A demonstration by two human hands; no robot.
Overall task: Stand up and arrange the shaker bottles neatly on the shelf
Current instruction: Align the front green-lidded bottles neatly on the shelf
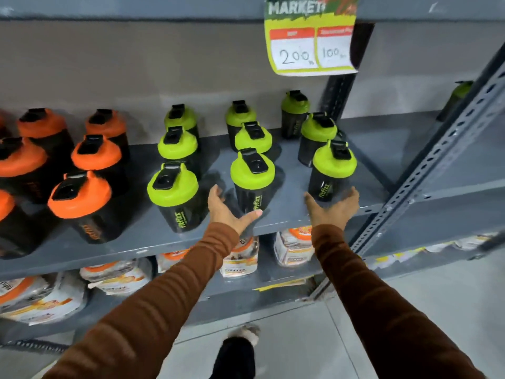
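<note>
Green-lidded bottles (252,181) stand upright in rows on the shelf (153,236), so with my left hand (228,212) and right hand (332,207) open, empty and just before the front two, I should nudge bases gently, keeping columns straight.

Price sign (311,36) above me reads 200 and 100; well below it, white-and-orange packets (240,258) on a lower tier.
</note>
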